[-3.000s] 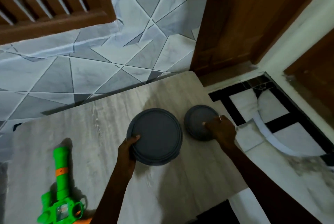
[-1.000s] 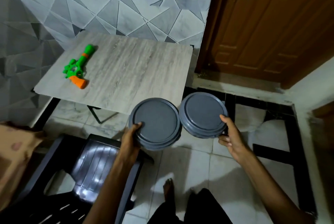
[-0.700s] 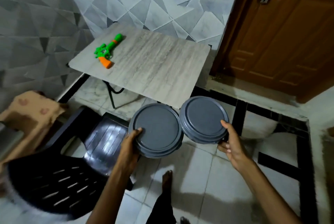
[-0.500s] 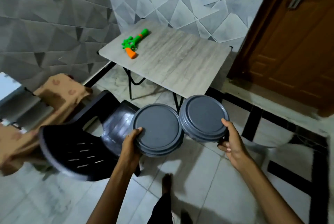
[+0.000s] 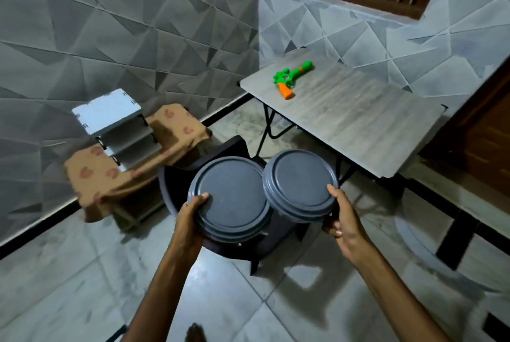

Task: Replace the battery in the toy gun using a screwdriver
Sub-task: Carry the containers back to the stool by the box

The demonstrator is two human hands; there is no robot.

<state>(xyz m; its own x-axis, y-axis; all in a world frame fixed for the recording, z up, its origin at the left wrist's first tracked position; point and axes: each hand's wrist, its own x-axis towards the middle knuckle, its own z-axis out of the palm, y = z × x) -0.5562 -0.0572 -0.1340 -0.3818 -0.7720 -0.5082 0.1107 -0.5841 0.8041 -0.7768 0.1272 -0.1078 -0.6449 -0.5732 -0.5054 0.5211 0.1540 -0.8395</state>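
Toy gun (image 5: 293, 78): green barrel, seemingly orange grip.

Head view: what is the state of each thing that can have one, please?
toy gun, lying on its side on the table, untouched.
left grey container, lid on, gripped by the left hand.
right grey container, lid on, gripped by the right hand.

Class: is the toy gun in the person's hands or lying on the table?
On the table. The toy gun lies flat there, untouched; the left hand and right hand each grip one of the grey round containers.
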